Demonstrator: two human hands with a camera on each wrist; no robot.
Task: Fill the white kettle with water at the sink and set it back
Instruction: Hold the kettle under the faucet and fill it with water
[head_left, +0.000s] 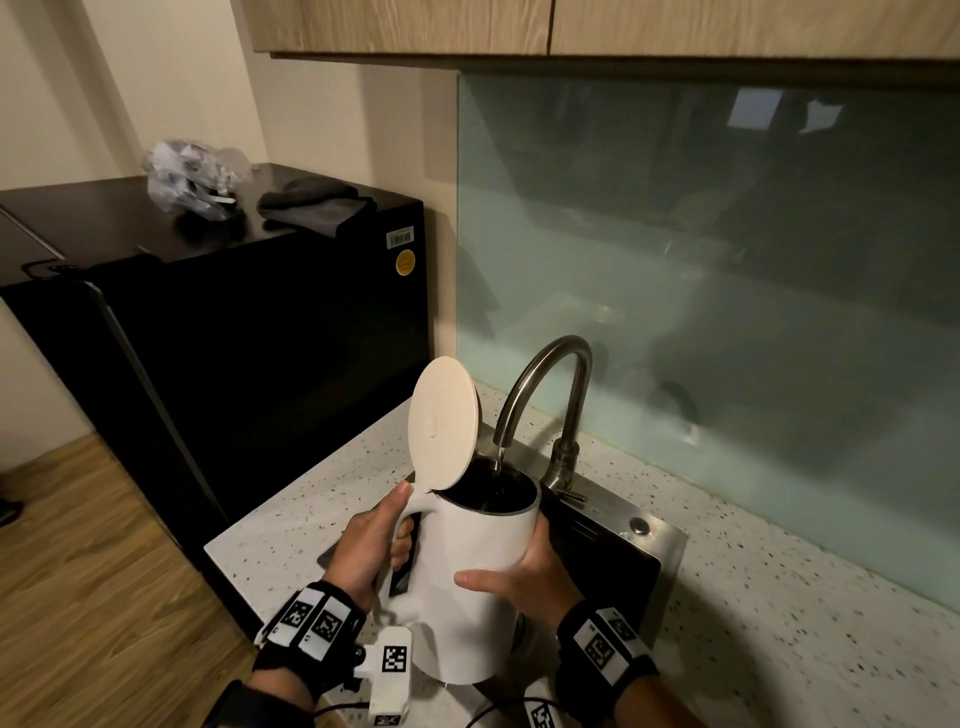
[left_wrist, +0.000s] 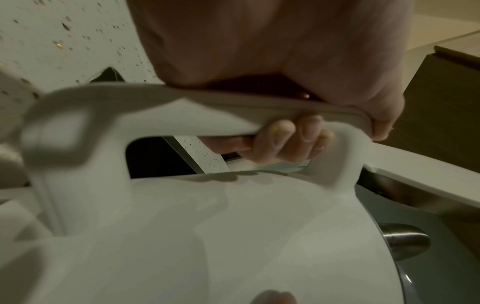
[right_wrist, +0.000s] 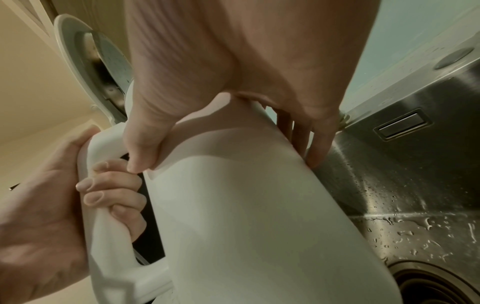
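Observation:
The white kettle (head_left: 478, 571) is held tilted over the steel sink (head_left: 670, 540), its round lid (head_left: 441, 421) standing open. A thin stream of water (head_left: 498, 460) runs from the curved faucet (head_left: 561, 364) into the kettle's dark mouth. My left hand (head_left: 369, 545) grips the handle (left_wrist: 182, 107), fingers (left_wrist: 285, 137) curled through it and thumb on top. My right hand (head_left: 524, 577) holds the kettle body (right_wrist: 259, 205), thumb on the near side and fingers (right_wrist: 317, 144) round the far side. The water level inside is hidden.
A black fridge (head_left: 260, 312) stands left of the speckled countertop (head_left: 779, 623), with a plastic bag (head_left: 192, 176) and a dark cloth (head_left: 317, 205) on top. A glass backsplash (head_left: 727, 260) and wooden cabinets (head_left: 571, 26) close the back. The wet sink wall (right_wrist: 415, 164) and drain (right_wrist: 428, 288) lie below.

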